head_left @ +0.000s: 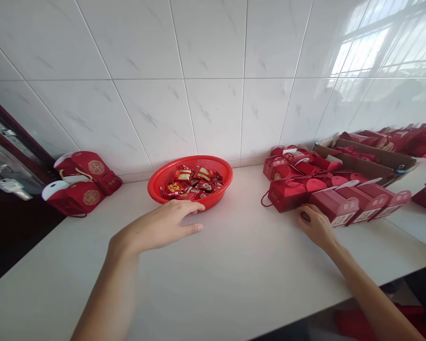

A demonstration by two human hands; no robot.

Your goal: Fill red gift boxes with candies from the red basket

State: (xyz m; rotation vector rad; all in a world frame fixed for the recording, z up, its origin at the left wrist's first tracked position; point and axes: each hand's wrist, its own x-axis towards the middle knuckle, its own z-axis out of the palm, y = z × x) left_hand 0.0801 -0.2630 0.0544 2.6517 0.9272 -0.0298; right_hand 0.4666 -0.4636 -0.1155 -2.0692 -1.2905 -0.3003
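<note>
Left hand (159, 225) open, nothing in it, at basket (217, 201) near rim; contact unclear. Basket's on the table (216, 279) by the wall (213, 113), candies (190, 184) inside. Right hand (315, 223) curled beside the right-side boxes (287, 195); can't tell if it's gripping one. More boxes (83, 195) far left.

"What's mid-frame?"
"A basket (218, 199) on the worktop (216, 270), packets (204, 174) inside, the wall (213, 113) behind."
"And the sides?"
"Two boxes (85, 195) at left; a box cluster (332, 201) at right, before a carton (376, 170)."
</note>
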